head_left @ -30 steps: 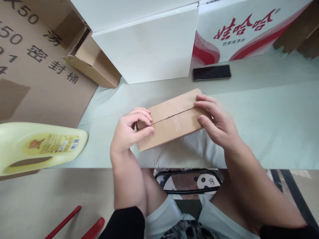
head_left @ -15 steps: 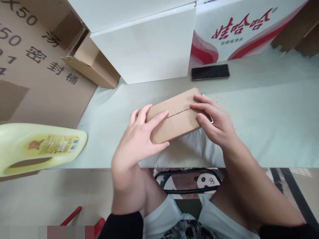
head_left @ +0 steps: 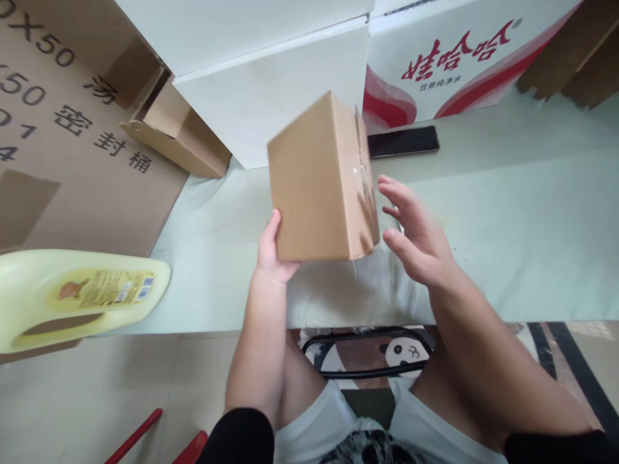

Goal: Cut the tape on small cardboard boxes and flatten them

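Observation:
A small brown cardboard box (head_left: 309,187) is tilted up over the table, one broad plain face toward me and its narrow taped side turned to the right. My left hand (head_left: 275,251) grips it at the lower left corner, thumb on the near face and the other fingers mostly hidden behind and under it. Just right of the box, my right hand (head_left: 413,229) is held with fingers apart, holding nothing. A small gap shows between its fingertips and the taped side.
Behind the box stand a white carton (head_left: 232,116) and a red-and-white carton (head_left: 454,71). A black phone (head_left: 403,142) lies before them. At left are a large printed carton (head_left: 43,148), an opened small box (head_left: 188,135) and a pale yellow jug (head_left: 97,290) near the table edge.
The box has been lifted and turned, so a broad face now shows instead of the seamed side. My left hand has shifted beneath its corner, and my right hand has come off it.

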Available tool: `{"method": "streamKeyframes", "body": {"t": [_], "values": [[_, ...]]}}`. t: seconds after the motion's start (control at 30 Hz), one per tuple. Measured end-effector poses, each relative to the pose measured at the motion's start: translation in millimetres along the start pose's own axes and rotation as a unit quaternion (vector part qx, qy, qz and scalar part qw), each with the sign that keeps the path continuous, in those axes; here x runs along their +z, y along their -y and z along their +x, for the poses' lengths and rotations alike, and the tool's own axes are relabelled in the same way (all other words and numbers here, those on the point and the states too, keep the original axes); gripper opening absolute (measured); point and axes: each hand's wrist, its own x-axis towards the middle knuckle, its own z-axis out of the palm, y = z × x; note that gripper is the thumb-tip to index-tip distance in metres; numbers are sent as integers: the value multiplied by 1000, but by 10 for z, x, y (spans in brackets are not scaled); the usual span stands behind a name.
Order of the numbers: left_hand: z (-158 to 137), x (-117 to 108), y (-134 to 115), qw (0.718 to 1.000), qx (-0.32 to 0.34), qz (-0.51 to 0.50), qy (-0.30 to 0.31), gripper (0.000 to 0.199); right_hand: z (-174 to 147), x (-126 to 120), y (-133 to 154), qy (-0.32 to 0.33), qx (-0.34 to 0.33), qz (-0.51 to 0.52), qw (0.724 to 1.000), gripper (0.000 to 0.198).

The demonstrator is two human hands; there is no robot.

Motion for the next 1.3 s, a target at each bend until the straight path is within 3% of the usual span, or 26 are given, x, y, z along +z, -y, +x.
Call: {"method": "streamKeyframes", "body": {"t": [0.07, 0.13, 0.2, 0.27, 0.33, 0.4, 0.47, 0.5, 0.57, 0.6, 0.63, 0.7, 0.77, 0.83, 0.93, 1.03, 1.17, 1.3], "values": [[-19, 122, 67, 994, -93, -50, 24, 60, 20, -38, 47, 8, -23, -12, 1000, 51], [-54, 215, 96, 986, -142, -83, 35, 45, 30, -98, 80, -5, -25, -21, 999, 48], [-72, 269, 111, 983, -152, -93, 34, 32, 32, -160, 100, -15, -16, -29, 999, 43], [-64, 288, 129, 985, -149, -77, 34, 32, 32, -197, 116, -6, -13, -40, 999, 35], [-36, 273, 148, 988, -149, -26, 38, 39, 35, -201, 135, 9, -21, -47, 999, 30], [-2, 217, 148, 986, -147, 73, 36, 34, 40, -174, 159, 24, -35, -54, 998, 29], [17, 133, 106, 978, -89, 186, -23, 21, 40, -128, 188, 41, -48, -68, 996, 29], [14, 89, 67, 971, -25, 226, -75, 18, 37, -100, 204, 51, -52, -79, 994, 30], [-30, 29, -36, 940, 150, 252, -173, 20, 24, -40, 243, 80, -63, -106, 989, 32], [-67, 22, -91, 922, 235, 245, -187, 24, 16, -13, 265, 93, -69, -120, 986, 34], [-111, 32, -142, 906, 305, 241, -168, 27, 8, 11, 286, 106, -76, -132, 983, 35], [-195, 95, -215, 879, 385, 271, -77, 32, -1, 39, 320, 123, -89, -138, 979, 37], [-241, 178, -242, 849, 404, 340, -5, 34, 0, 34, 325, 121, -103, -114, 981, 38], [-240, 235, -233, 828, 397, 395, 21, 34, 12, 3, 273, 93, -98, -74, 988, 36], [-196, 246, -204, 821, 384, 422, 20, 39, 32, -56, 56, -22, 0, -93, 995, 29], [-173, 225, -188, 821, 372, 433, 21, 43, 28, -81, -267, -98, 145, -222, 959, 31], [-177, 227, -174, 817, 377, 435, 26, 43, -14, -56, -559, -21, 239, -344, 908, 48], [-173, 226, -161, 806, 381, 453, 27, 47, -4, -53, -547, 38, 279, -379, 881, 52]]}}
